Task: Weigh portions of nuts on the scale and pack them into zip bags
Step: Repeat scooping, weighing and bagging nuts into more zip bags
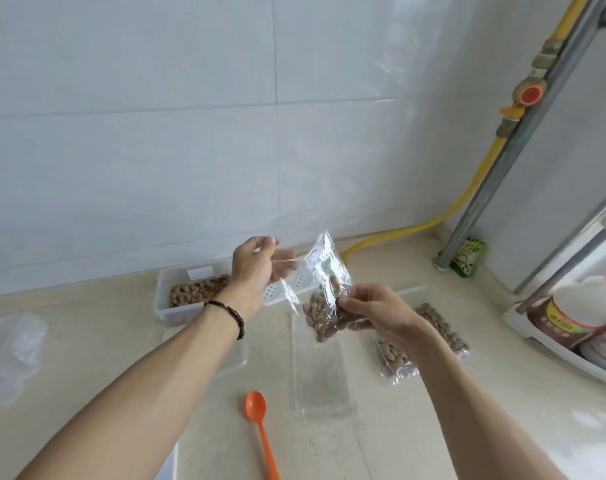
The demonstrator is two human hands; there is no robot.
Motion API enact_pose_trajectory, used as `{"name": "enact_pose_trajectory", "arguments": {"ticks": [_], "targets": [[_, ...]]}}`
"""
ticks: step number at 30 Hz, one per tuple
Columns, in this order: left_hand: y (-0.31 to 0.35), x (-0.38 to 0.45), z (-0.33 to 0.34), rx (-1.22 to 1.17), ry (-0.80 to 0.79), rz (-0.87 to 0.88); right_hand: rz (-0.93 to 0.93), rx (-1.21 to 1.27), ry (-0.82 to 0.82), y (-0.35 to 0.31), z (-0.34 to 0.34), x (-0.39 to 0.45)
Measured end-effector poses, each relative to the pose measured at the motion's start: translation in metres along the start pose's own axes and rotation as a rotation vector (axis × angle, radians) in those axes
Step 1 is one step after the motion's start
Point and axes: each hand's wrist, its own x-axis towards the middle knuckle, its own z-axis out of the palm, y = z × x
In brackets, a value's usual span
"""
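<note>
I see the right hand (370, 311) raised above the counter (433, 427), its fingers curled round the filled lower part of a clear zip bag (324, 289) of nuts (317, 315). The bag stands tilted, its open top pointing up and slightly left. The left hand (256, 268) is level with the bag's upper edge, just beside it; its fingers are blurred, and I cannot tell whether they pinch the plastic or hold nothing. A dark bead bracelet (230, 315) sits on the left wrist.

Behind the left hand, a white tray (164, 306) holds loose nuts at its left end. Below the held bag, a clear rectangular container (324, 386) lies flat on the counter. An orange spoon (260, 427) lies to its left. Two filled bags (429, 337) lie to the right, partly hidden by the right forearm. A crumpled clear plastic heap (10, 351) rests at the far left. A yellow hose (433, 221) runs along the tiled wall.
</note>
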Motion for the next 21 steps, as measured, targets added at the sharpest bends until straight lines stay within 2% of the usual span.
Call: {"name": "enact_pose_trajectory", "arguments": {"ticks": [2,4,7,9,13,16,21], "targets": [[-0.023,0.005,0.018,0.046,0.023,-0.137,0.008,0.012,0.116,0.007,-0.017,0.003],[-0.049,0.004,0.037,0.126,-0.075,-0.253,0.008,0.011,0.238,0.013,-0.035,0.006],[-0.08,-0.004,0.068,0.197,-0.249,-0.353,0.074,-0.1,0.278,0.025,-0.064,0.006],[-0.097,-0.005,0.091,0.22,-0.288,-0.377,0.113,-0.164,0.318,0.037,-0.085,0.003],[-0.129,0.003,0.137,0.279,-0.325,-0.361,0.139,-0.249,0.454,0.061,-0.128,-0.003],[-0.148,0.01,0.174,0.476,-0.399,-0.272,0.209,-0.3,0.537,0.085,-0.161,-0.006],[-0.18,0.023,0.225,0.797,-0.499,-0.188,0.293,-0.352,0.542,0.125,-0.206,0.002]]}}
